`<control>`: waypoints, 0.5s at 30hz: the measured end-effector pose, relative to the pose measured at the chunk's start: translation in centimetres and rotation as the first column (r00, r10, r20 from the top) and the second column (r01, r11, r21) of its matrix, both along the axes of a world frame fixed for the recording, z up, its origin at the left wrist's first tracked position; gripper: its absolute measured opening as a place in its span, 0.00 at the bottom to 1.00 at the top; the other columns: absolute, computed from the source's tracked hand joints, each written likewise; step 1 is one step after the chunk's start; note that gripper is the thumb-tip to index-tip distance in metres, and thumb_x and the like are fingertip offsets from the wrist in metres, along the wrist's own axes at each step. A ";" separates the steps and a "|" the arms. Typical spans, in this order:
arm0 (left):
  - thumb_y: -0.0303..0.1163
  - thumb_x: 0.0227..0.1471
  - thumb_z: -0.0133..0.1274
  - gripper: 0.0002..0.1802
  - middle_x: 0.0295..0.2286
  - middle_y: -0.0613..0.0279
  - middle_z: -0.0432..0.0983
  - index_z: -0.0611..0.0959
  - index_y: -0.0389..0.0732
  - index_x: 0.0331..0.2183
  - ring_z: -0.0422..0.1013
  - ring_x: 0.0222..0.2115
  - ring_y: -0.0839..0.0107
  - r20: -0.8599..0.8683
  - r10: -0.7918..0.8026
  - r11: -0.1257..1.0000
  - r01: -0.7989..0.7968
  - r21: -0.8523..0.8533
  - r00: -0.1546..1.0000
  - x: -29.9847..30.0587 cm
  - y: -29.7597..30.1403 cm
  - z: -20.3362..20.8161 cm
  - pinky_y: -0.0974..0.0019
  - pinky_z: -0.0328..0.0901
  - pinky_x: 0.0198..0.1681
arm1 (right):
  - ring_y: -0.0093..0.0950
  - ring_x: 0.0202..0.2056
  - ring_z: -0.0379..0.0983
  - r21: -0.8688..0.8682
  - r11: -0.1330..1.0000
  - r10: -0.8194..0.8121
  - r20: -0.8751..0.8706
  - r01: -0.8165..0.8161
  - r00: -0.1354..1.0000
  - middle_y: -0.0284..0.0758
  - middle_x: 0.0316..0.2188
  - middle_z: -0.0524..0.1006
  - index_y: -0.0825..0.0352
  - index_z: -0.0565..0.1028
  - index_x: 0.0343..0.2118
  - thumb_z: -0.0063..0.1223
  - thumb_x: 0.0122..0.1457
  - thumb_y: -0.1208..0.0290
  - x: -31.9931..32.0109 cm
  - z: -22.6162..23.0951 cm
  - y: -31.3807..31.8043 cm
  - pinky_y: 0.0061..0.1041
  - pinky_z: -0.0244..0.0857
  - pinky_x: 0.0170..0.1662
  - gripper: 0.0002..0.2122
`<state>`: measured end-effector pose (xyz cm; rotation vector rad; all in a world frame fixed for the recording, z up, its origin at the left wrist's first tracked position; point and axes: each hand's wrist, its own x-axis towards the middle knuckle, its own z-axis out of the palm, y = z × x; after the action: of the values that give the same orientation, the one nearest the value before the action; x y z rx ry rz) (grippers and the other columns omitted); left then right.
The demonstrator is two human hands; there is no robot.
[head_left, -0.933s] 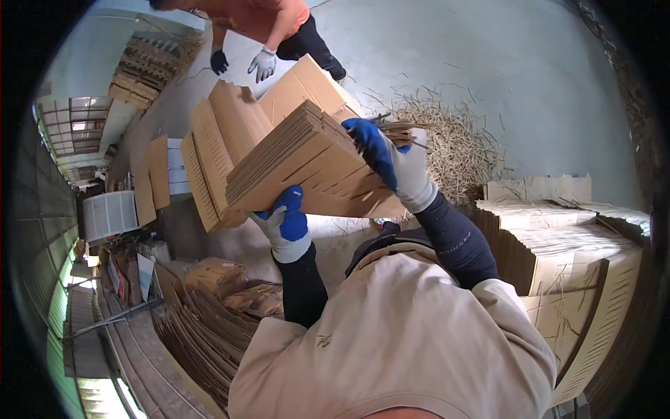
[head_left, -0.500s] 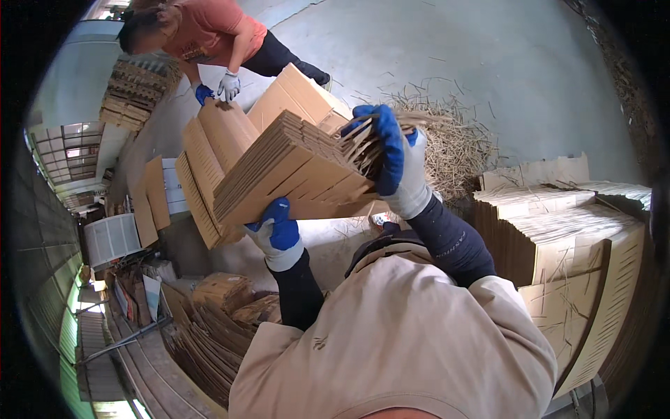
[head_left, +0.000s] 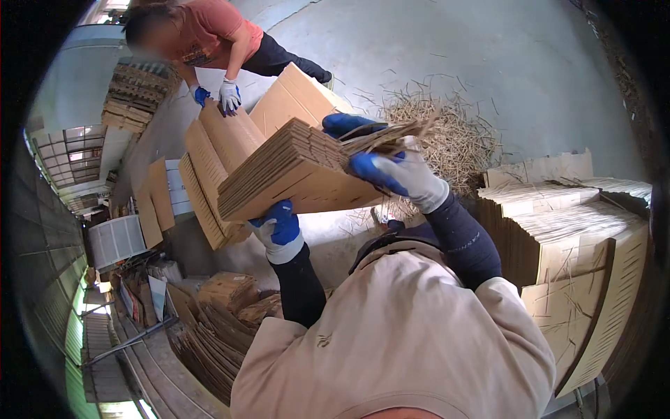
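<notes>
A stack of slotted cardboard sheets is held tilted in front of me. My left hand, in a blue-and-white glove, is closed on its lower near edge, thumb up against the front face. At the stack's right end, my right hand, gloved alike, grips a bunch of thin cardboard strips between its fingers and thumb. The strips' loose ends point away to the right. Whether their other ends are still joined to the sheets is hidden by the blue fingers.
A co-worker bends over another cardboard bundle at the far left. Waste strips lie heaped on the floor behind my right hand. A tall cardboard stack stands at right; more flattened cardboard leans at lower left.
My right hand has turned and its grip has shifted, the strips now reaching farther right. The stack has tilted, showing less of its front face. The co-worker's hand has moved slightly.
</notes>
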<state>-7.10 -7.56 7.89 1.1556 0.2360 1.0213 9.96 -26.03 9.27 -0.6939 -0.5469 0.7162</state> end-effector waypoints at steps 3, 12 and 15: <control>0.22 0.42 0.61 0.28 0.35 0.54 0.76 0.75 0.39 0.47 0.75 0.26 0.64 -0.013 0.027 1.000 -0.027 -0.010 1.000 -0.1 -0.1 -0.2 0.67 0.72 0.28 | 0.24 0.49 0.71 -0.097 0.995 0.032 0.032 -0.029 0.999 0.37 0.49 0.75 0.71 0.74 0.52 0.57 0.61 0.72 -0.1 -0.8 0.0 0.26 0.67 0.53 0.17; 0.20 0.43 0.59 0.22 0.34 0.54 0.77 0.76 0.36 0.44 0.75 0.29 0.67 0.073 -0.037 0.988 0.047 -0.146 0.997 -0.3 0.0 -0.3 0.71 0.71 0.28 | 0.21 0.39 0.75 -0.114 0.976 -0.148 0.279 0.186 0.949 0.35 0.41 0.80 0.73 0.76 0.48 0.50 0.64 0.73 -0.3 0.0 1.1 0.21 0.70 0.45 0.12; 0.19 0.43 0.59 0.22 0.36 0.54 0.77 0.76 0.36 0.44 0.76 0.32 0.67 0.070 0.008 1.000 -0.005 -0.031 0.998 0.9 -1.2 0.0 0.70 0.72 0.30 | 0.24 0.40 0.76 -0.046 0.956 -0.278 0.167 0.289 0.946 0.35 0.41 0.80 0.72 0.76 0.46 0.50 0.65 0.71 -1.2 -1.3 2.0 0.25 0.71 0.46 0.11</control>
<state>-6.20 -8.76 7.86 1.0897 0.1991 1.0587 8.80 -24.01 7.97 -0.8801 -0.5551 0.4132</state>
